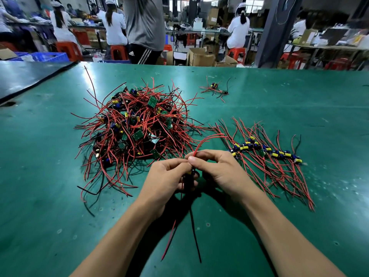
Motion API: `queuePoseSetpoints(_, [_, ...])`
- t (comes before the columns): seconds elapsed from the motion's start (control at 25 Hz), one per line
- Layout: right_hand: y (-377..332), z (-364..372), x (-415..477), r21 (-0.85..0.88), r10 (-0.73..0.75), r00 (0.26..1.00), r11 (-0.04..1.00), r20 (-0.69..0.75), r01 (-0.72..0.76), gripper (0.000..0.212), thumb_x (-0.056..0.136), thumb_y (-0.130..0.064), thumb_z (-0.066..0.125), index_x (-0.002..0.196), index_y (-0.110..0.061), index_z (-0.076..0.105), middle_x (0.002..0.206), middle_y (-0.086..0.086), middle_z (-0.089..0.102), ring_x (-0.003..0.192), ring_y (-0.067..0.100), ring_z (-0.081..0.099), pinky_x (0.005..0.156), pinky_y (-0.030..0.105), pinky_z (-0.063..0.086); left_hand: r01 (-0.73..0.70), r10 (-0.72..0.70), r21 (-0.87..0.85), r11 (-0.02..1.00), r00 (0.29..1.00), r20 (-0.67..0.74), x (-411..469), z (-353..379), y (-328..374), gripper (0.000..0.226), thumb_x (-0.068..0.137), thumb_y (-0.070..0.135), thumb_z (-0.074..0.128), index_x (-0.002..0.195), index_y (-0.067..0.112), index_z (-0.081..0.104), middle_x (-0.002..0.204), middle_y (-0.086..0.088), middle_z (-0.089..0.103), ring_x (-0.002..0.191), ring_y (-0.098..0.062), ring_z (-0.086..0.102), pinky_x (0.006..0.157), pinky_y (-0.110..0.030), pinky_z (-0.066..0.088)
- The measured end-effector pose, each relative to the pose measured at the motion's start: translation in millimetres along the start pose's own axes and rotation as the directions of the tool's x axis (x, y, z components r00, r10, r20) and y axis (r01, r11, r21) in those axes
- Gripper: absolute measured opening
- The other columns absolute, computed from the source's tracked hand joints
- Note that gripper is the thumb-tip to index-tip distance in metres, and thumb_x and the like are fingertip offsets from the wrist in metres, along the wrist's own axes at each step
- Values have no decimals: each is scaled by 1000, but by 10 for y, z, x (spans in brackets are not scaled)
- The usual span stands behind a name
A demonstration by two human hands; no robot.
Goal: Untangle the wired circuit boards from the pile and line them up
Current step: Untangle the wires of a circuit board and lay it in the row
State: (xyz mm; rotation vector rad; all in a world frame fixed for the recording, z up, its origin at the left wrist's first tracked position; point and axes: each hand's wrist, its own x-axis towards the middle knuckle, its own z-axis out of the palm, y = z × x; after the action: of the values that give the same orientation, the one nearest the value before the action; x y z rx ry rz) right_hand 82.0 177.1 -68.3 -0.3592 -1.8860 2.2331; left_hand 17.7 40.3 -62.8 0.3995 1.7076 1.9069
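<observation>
Left hand (167, 176) and right hand (221, 170) meet fingertip to fingertip, both pinching one wired circuit board (191, 174). The board is largely hidden between the palms. Its red leads (207, 137) arc up and right, and two more trail back between the forearms. The tangled pile (135, 126) lies just ahead-left and the lined-up row (265, 150) just right. Bare green table (279, 96) runs beyond to its far edge.

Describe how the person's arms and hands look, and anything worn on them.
The left hand and right hand are bare, with no gloves or rings visible. The left forearm and right forearm are uncovered too: no sleeve, watch or bracelet shows down to the picture's bottom edge.
</observation>
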Motion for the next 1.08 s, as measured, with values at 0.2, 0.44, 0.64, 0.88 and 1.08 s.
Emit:
queuePoseSetpoints(0.2, [34, -34, 109, -182, -93, 984, 981, -149, 65, 26, 89, -28, 75, 83, -3, 74, 52, -4, 48, 42, 7, 41, 49, 21, 38, -32, 30, 58, 998, 999, 27, -21, 7, 22, 14, 88, 2, 61, 81, -6, 70, 67, -15, 68, 60, -24, 60, 55, -29, 52])
queuePoseSetpoints(0.44, [-82, -178, 246, 250, 60, 925, 968, -375, 38, 27, 97, -22, 63, 74, -7, 67, 53, -5, 32, 32, 3, 23, 33, 15, 16, -55, 37, 127, 990, 989, 141, -73, 70, 8, 17, 88, 0, 61, 75, 4, 71, 63, -10, 68, 59, -18, 58, 53, -23, 44])
queuePoseSetpoints(0.64, [-101, -185, 259, 446, 217, 907, 894, -360, -36, 35, 98, -22, 59, 66, -11, 49, 46, -7, 29, 28, 3, 22, 29, 15, 16, -66, 29, 216, 974, 984, 173, -59, 74, -18, 17, 86, 2, 62, 73, 6, 72, 59, -4, 65, 53, -12, 55, 51, -21, 42])
queuePoseSetpoints(0.88, [5, -54, 129, 57, 0, 990, 998, -141, 9, 28, 93, -36, 68, 83, -10, 75, 57, -2, 46, 42, 7, 40, 40, 19, 37, -39, 35, 58, 998, 997, 69, -18, 67, -35, 19, 93, 13, 62, 80, 2, 69, 59, -8, 64, 47, -18, 56, 48, -23, 47])
queuePoseSetpoints(1.08, [49, -16, 134, -44, 38, 994, 998, -98, -43, 26, 91, -37, 71, 81, -14, 77, 50, -2, 42, 41, 10, 36, 42, 18, 32, -30, 30, -3, 1000, 999, 45, -5, 22, -13, 17, 92, 11, 63, 78, 2, 69, 61, -11, 61, 47, -16, 54, 47, -21, 46])
